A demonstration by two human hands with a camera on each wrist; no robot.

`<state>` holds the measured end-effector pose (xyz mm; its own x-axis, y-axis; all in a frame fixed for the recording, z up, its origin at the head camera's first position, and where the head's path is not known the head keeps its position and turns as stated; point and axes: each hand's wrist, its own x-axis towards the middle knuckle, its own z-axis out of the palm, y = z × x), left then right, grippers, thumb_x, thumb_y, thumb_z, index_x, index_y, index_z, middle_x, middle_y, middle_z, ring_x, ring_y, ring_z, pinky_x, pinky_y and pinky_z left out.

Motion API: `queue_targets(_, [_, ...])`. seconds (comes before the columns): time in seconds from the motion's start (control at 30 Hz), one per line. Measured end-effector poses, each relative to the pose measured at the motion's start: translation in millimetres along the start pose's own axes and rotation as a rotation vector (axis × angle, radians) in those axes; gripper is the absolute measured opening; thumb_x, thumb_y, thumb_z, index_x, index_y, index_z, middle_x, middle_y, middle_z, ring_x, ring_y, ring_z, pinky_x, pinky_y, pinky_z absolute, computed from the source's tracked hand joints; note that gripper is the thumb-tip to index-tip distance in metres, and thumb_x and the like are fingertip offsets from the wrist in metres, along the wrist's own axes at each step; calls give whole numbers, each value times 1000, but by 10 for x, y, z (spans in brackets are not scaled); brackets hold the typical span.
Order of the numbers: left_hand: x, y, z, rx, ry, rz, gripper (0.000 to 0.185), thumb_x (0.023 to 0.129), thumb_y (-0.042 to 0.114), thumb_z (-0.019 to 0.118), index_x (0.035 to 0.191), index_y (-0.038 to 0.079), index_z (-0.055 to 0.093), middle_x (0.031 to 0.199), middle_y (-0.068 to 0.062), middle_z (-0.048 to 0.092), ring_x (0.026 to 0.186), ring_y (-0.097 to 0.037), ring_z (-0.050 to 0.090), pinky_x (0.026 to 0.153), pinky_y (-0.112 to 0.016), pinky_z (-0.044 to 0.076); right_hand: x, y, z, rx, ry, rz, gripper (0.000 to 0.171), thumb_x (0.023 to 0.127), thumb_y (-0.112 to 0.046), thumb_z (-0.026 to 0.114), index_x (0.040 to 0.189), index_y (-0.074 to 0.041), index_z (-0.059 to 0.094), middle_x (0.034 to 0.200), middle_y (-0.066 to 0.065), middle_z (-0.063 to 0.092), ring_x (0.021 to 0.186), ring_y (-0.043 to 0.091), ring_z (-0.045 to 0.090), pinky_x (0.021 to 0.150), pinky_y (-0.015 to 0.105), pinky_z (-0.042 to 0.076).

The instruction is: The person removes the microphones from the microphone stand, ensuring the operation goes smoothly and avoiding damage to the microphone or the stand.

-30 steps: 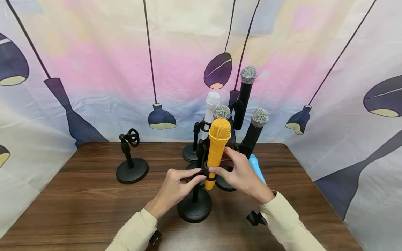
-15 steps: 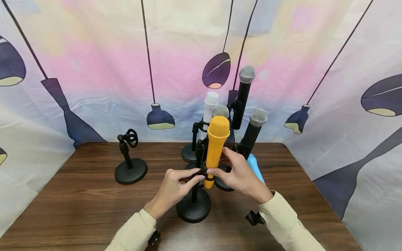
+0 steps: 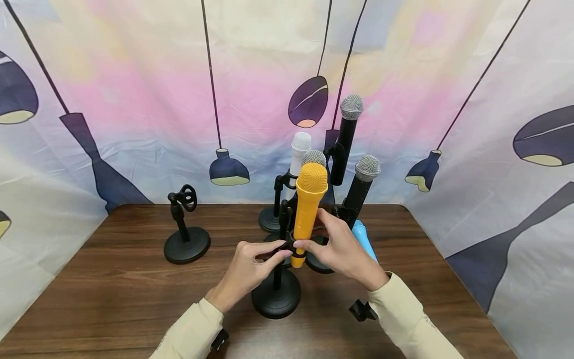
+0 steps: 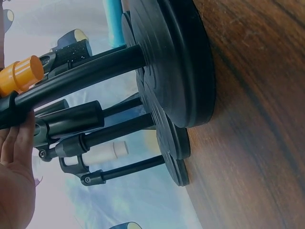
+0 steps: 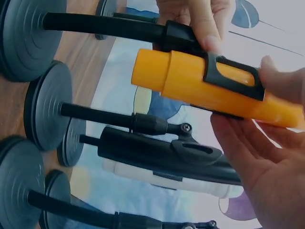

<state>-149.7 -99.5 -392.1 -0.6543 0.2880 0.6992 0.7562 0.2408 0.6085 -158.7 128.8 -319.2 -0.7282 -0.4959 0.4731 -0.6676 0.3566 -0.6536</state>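
Note:
A yellow microphone (image 3: pixel 309 199) stands head up, slightly tilted, in the black clip (image 5: pixel 233 78) of the nearest desk stand (image 3: pixel 277 296). My left hand (image 3: pixel 251 267) pinches this stand at the joint behind the clip, thumb and fingers on either side. The right hand (image 3: pixel 338 249) holds the yellow microphone's body from the right, its thumb (image 5: pixel 281 83) by the edge of the clip and its fingers underneath in the right wrist view. Below the clip the microphone's tail end (image 4: pixel 21 74) sticks out beside the stand's pole.
Close behind stand a white microphone (image 3: pixel 299 152) and several black ones, such as a black microphone (image 3: pixel 358 192) at right, on stands. A light blue microphone-like handle (image 3: pixel 365 239) shows beyond the right hand. One stand with a bare clip (image 3: pixel 187 244) is at the table's left.
The yellow microphone has risen slightly, along with the right hand's hold on it. The left hand stays at the stand's joint. The whole view has shifted a little.

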Motion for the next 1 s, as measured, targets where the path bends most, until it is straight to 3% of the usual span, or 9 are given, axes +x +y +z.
queue_targets(0.17, [-1,-18,2,1,-2,9,27,91,12,78,116,4,77,103,-6,76,53,-8,64,53,-19,52,0,-20,33,-59,34,-40,42,93,-14,75,127,-4,54,110,3,68,99,14,70,86,35,58])
queue_targets(0.27, [0,-28,11,1,-8,19,26,92,12,77,116,3,77,99,-5,77,51,-8,62,49,-19,50,-16,-16,56,-77,51,-51,42,95,-16,72,129,-4,51,110,3,67,98,12,70,85,31,57])
queue_targets(0.5, [4,-27,14,10,-6,32,26,92,13,77,116,2,76,99,-7,77,46,-4,56,46,-20,48,-34,15,29,21,37,-28,52,91,-10,77,135,-5,50,116,4,65,105,17,67,90,33,56])
queue_targets(0.77, [3,-28,3,1,-5,33,26,92,12,77,117,2,76,99,-8,77,54,-5,64,51,-17,50,-6,-15,39,-101,26,-87,41,98,-17,68,132,-5,48,111,1,66,98,12,68,83,32,57])
queue_targets(1.0, [4,-16,-4,4,-2,21,26,92,12,77,116,2,76,101,-8,77,54,-9,64,52,-17,51,-6,43,44,67,40,-110,58,90,-5,76,140,-4,46,121,7,62,111,19,66,93,34,55])
